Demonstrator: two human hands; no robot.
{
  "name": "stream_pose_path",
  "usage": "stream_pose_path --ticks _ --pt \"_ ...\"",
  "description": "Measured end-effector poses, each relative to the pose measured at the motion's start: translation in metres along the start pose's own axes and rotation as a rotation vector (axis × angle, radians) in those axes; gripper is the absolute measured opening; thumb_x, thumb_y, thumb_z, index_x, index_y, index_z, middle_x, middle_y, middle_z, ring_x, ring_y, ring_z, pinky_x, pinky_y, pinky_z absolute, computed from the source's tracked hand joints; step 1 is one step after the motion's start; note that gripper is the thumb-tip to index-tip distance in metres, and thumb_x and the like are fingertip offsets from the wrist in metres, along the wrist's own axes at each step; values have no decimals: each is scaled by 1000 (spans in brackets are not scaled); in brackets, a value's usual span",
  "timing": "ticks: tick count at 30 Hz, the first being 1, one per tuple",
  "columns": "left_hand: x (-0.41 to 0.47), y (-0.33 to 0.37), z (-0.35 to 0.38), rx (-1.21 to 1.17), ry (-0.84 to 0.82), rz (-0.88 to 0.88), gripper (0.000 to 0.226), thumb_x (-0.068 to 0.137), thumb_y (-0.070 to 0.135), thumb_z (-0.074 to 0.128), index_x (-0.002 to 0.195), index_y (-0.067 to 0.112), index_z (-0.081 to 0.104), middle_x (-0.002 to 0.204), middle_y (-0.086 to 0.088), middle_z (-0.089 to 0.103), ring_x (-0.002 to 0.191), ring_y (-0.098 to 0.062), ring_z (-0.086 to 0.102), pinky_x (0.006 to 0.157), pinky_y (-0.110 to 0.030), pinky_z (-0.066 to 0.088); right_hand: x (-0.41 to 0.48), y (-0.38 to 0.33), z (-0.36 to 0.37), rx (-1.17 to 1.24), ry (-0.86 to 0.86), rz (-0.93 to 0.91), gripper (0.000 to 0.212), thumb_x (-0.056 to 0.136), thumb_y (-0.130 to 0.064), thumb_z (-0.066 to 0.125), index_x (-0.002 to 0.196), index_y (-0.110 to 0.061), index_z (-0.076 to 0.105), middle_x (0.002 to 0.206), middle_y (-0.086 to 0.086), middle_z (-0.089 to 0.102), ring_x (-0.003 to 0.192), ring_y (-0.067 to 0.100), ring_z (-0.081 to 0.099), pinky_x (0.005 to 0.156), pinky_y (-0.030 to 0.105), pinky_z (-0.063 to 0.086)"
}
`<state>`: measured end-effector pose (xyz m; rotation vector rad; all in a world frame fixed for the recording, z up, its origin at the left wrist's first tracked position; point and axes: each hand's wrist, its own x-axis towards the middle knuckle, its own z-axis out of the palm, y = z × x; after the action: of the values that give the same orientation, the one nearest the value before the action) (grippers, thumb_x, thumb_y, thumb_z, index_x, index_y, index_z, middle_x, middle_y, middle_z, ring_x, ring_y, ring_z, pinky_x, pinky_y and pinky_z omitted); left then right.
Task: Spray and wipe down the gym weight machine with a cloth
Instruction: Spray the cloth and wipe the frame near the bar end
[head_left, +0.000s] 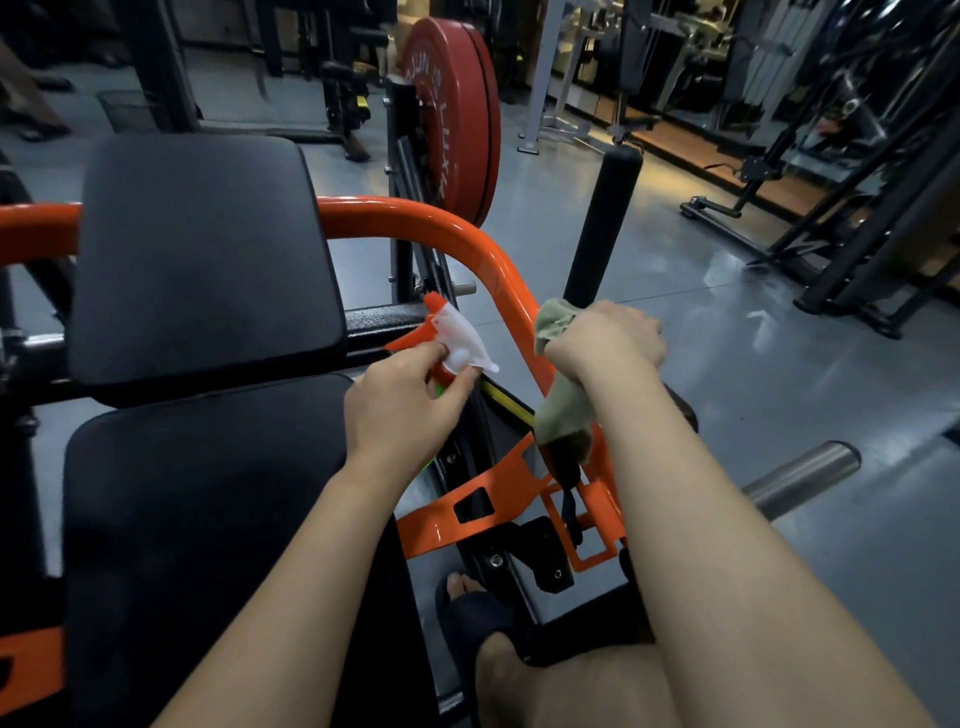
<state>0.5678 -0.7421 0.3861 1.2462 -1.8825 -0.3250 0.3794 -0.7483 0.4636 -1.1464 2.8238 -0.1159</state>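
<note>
My left hand (402, 400) grips a spray bottle (457, 343) with a white and orange trigger head, held beside the machine's orange frame tube (467, 234). My right hand (608, 343) holds a pale green cloth (558, 400) wrapped round the lower end of a black padded handle (605, 223), with cloth hanging below my fist. The bottle's body is mostly hidden behind my left hand. The black back pad (202, 249) and seat pad (208, 509) lie to the left.
A red weight plate (457, 114) hangs on the machine behind the frame. A steel peg (802, 475) sticks out at the lower right. My foot in a dark sandal (478, 608) stands by the base. Other black gym racks (857, 208) stand at the right.
</note>
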Motion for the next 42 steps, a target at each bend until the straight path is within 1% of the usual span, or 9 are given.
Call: stream_pose_path --ticks 5,10,14,20,23,30,36,39,42 --pt "0 0 3 24 -11 -1 28 93 49 66 77 27 61 58 13 44 62 -17 50 54 -27 29 3 5 -13 150 -147 -49 37 68 -46 75 92 -21 61 89 3 63 81 24 62 59 33 48" --pt "-9 5 14 121 -16 24 25 92 48 67 81 26 65 67 11 50 70 -22 59 55 -30 31 4 19 -20 285 -248 -175 41 58 -47 80 89 -22 68 96 4 72 90 22 70 87 42 60" --pt "-18 10 25 107 43 38 24 88 39 71 74 23 60 67 10 51 65 -22 59 58 -30 30 -4 20 -20 147 -197 -248 29 80 -47 68 92 -20 62 93 3 66 92 23 66 85 39 57" --pt "-22 4 27 -84 249 -9 25 91 42 51 81 20 43 85 1 42 80 -18 40 71 -36 35 -25 42 -18 -23 -236 -180 64 64 -55 67 114 -16 57 99 5 65 88 26 66 83 41 59" --pt "-23 10 32 -115 255 -50 37 95 44 56 80 11 50 92 -4 41 87 -21 39 76 -35 37 -29 50 -15 -187 -239 -197 58 64 -53 58 111 -18 61 96 5 60 84 28 64 80 42 58" --pt "-32 23 28 -297 45 -245 34 102 48 51 85 19 51 94 0 47 79 -19 48 67 -35 41 -24 22 -13 -567 -117 -4 49 91 -34 55 131 -7 50 123 24 47 119 47 41 102 73 33" --pt "-35 13 34 -364 -84 -443 34 104 45 47 88 15 48 86 -4 54 79 -25 52 67 -42 43 -12 -3 -4 -263 -27 -32 38 85 -27 63 119 -9 63 108 14 56 97 36 56 80 49 55" --pt "-31 13 36 -351 -123 -458 31 105 40 47 87 16 46 81 -3 54 73 -22 52 61 -38 38 -7 -7 1 -166 14 -21 22 85 -24 61 103 -11 63 96 7 61 88 30 60 82 42 55" --pt "-32 16 43 -326 -160 -463 30 105 36 48 82 17 44 81 -4 54 72 -21 50 60 -38 34 -5 -4 0 -85 26 -27 19 84 -35 58 87 -16 61 83 4 59 68 24 52 64 32 47"
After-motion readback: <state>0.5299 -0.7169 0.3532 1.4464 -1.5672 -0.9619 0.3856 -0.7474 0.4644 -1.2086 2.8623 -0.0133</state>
